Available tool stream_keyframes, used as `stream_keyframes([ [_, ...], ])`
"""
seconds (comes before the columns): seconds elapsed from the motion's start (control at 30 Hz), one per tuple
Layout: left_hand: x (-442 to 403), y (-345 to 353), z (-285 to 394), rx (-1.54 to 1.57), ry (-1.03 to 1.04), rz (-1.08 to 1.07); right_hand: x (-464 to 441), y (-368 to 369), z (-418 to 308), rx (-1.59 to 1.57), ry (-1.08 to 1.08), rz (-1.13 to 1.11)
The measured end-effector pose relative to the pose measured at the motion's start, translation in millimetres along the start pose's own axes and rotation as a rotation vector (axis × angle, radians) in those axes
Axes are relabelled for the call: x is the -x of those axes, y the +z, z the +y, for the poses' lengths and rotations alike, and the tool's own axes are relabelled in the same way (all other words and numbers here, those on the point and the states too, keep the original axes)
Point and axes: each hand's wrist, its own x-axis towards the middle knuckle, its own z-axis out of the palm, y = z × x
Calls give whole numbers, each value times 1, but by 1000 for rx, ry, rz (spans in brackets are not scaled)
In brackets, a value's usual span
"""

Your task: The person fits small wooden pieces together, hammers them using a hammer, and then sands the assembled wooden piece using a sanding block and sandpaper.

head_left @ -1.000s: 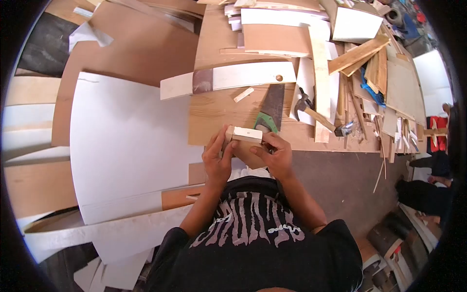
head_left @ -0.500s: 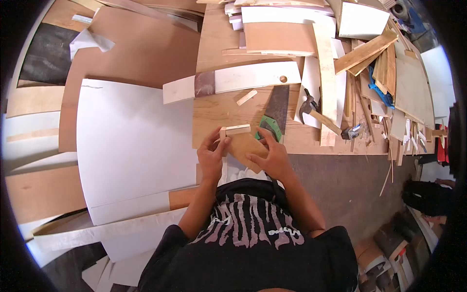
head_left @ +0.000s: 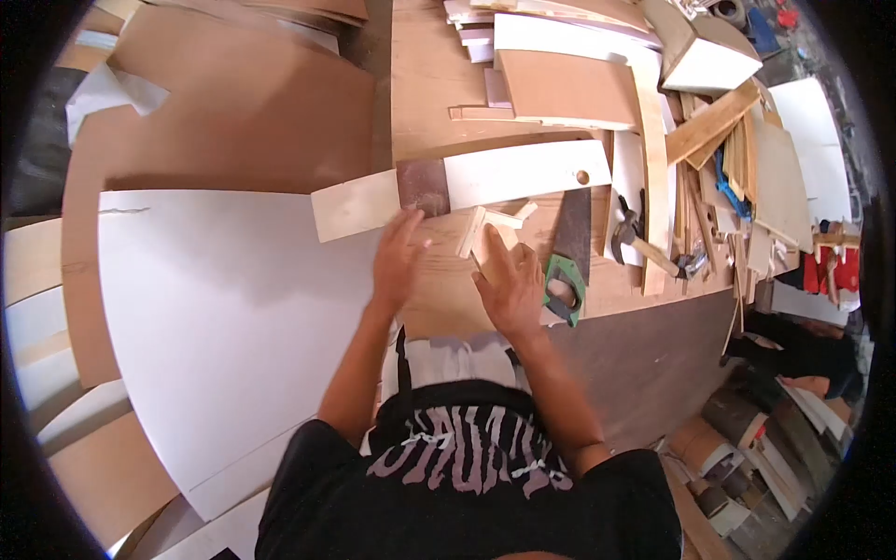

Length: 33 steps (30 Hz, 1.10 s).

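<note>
My right hand (head_left: 511, 289) grips a small flat wooden piece (head_left: 497, 259) with narrow wood strips along two edges, low over the worktable or on it; I cannot tell which. My left hand (head_left: 399, 261) is open with its fingers stretched out. Its fingertips are at the lower edge of a dark brown band (head_left: 423, 187) across a long pale board (head_left: 523, 175); whether they touch is unclear. A short wood stick (head_left: 526, 211) lies just beyond the small piece. Right of my right hand is a handsaw (head_left: 566, 280) with a green handle.
A claw hammer (head_left: 644, 245) lies on the right part of the worktable (head_left: 439, 303), beside stacked boards and offcuts (head_left: 569, 89). A large white sheet (head_left: 233, 327) covers the left. A person in black (head_left: 793, 350) is at the far right.
My left hand has let go of the small wooden piece and moved up to the banded board. My right hand has carried the piece forward, away from my body. The view has shifted.
</note>
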Motion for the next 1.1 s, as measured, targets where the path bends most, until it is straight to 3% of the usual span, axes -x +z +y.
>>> stream_keyframes([
  [0.03,-15,-7,-23,25,-13,5,-13,4,-14,23,43,-56],
  [0.1,-40,-18,-58,-280,206,38,-29,30,-23,115,29,-69],
  [0.3,-97,-17,-100,-340,363,-161,-90,102,-24,158,-85,31],
  [1.1,-102,-17,-99,-278,313,-257,-72,121,-39,172,76,19],
])
